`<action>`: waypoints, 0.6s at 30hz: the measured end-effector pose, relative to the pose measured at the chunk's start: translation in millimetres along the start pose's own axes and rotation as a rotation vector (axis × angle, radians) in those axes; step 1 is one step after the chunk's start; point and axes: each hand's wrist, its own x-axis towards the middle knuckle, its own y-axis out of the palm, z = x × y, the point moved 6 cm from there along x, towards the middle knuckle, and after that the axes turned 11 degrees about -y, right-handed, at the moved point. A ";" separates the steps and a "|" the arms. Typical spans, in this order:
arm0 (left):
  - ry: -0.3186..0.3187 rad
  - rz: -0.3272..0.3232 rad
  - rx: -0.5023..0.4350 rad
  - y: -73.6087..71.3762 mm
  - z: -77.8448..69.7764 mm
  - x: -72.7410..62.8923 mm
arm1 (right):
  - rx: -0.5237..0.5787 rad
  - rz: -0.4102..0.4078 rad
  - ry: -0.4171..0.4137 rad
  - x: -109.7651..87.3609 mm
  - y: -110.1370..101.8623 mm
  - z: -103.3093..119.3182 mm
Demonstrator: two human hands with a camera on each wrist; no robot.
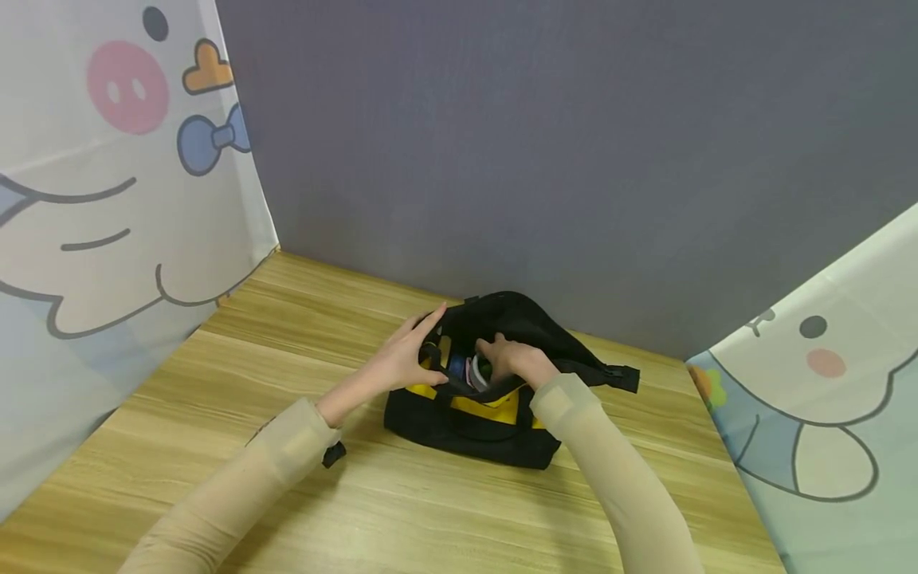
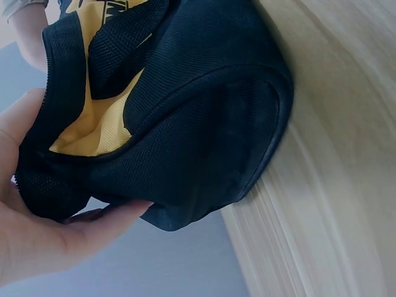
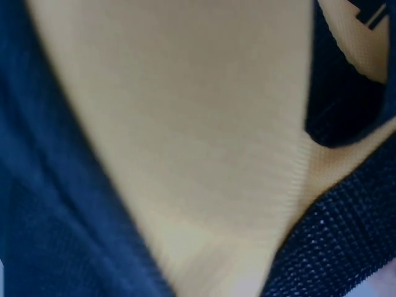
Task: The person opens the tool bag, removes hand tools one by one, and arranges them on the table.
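Sleeves (image 1: 237, 478) are stretched toward a bag (image 1: 466, 446), its rim (image 2: 65, 62) gripped by the left hand (image 1: 402, 357), seemingly for access. Whether the right hand (image 1: 512, 357) grips anything can't be told.

Beyond the left grip (image 1: 402, 359) I see a plain dark-grey wall (image 1: 502, 159); below, a yellowish wood-grain tabletop (image 1: 423, 510). White cartoon-printed walls flank it, one left (image 1: 64, 143), another well right (image 1: 832, 422).
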 end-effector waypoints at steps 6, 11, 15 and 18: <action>0.005 -0.001 0.012 -0.9 0.2 -0.1 | 0.004 -0.001 -0.018 -2.7 -3.1 3.0; 0.007 0.009 0.014 -0.5 -0.2 -0.1 | -0.018 -0.014 -0.037 -5.9 -7.1 5.7; 0.005 0.014 0.009 -0.1 0.2 -0.4 | -0.039 -0.029 -0.060 -8.6 -10.8 9.4; 0.002 0.017 0.005 0.0 0.7 -0.4 | -0.058 -0.035 -0.069 -10.8 -13.9 12.5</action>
